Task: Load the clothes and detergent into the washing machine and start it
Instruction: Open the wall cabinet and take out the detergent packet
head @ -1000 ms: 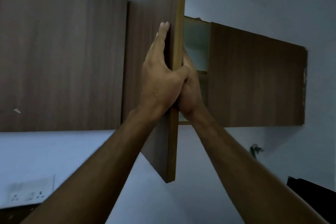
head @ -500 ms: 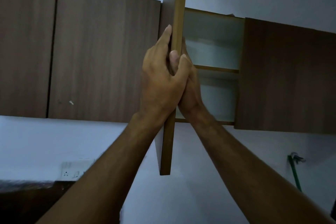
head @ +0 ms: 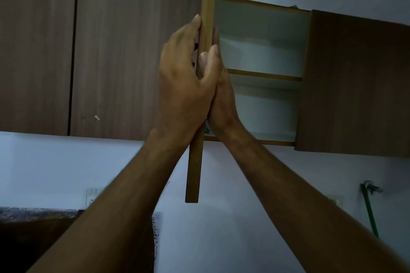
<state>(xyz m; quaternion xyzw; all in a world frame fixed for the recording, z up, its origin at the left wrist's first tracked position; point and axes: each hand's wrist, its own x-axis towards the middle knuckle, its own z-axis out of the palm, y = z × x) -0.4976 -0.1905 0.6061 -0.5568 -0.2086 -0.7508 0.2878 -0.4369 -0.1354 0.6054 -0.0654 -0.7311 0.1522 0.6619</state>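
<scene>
No clothes, detergent or washing machine are in view. I am looking up at a row of brown wall cupboards. One cupboard door (head: 208, 6) stands open, edge-on to me. My left hand (head: 184, 86) grips it, fingers flat on the outer face and thumb wrapped over the edge. Opposite it, my right hand (head: 224, 99) presses against the inner face, largely hidden behind the left. To the right of the door, the open compartment (head: 261, 51) shows pale walls and a middle shelf (head: 266, 74), with nothing plainly visible on it.
Closed cupboard doors (head: 133, 62) run to the left, and another closed one (head: 355, 84) is on the right. Below are a bluish wall, a wall socket (head: 92, 193), a dark counter (head: 37, 210) at lower left and a green hose on a tap (head: 368, 210) at right.
The door has swung further open, from angled to edge-on, so more of the compartment shows. Both hands stayed on the door. The view has tilted down and to the left.
</scene>
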